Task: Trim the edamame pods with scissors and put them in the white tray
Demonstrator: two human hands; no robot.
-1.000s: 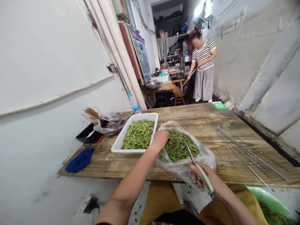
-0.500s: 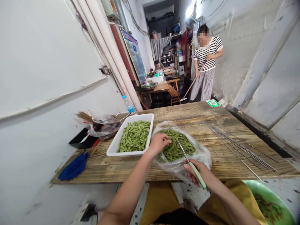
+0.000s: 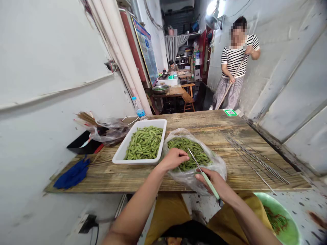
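Observation:
My right hand (image 3: 217, 182) holds a pair of scissors (image 3: 209, 185) with a pale green handle, seen nearly edge-on. Their metal blades point up and to the left over green soybean pods (image 3: 189, 144) in a clear plastic bag (image 3: 218, 170). Left of the blade tips, my left hand (image 3: 175, 158) is above the near side of the pods, thumb and fingers pinched together. Whatever is between those fingertips is too small to make out. To the left stands a white plastic tray (image 3: 138, 162) holding more pods (image 3: 144, 143).
Metal skewers (image 3: 255, 158) lie on the right of the wooden table (image 3: 107, 177). At left are a blue cloth (image 3: 73, 174), a black box (image 3: 79, 144) and a water bottle (image 3: 140, 110). A green basin (image 3: 288, 224) stands low right. Beyond, a person (image 3: 237, 64) grips a long pole.
My left hand has dropped slightly toward the near side of the bag. The scissors stay in my right hand, their tips now nearer my left fingers. The person behind has come closer, to the right.

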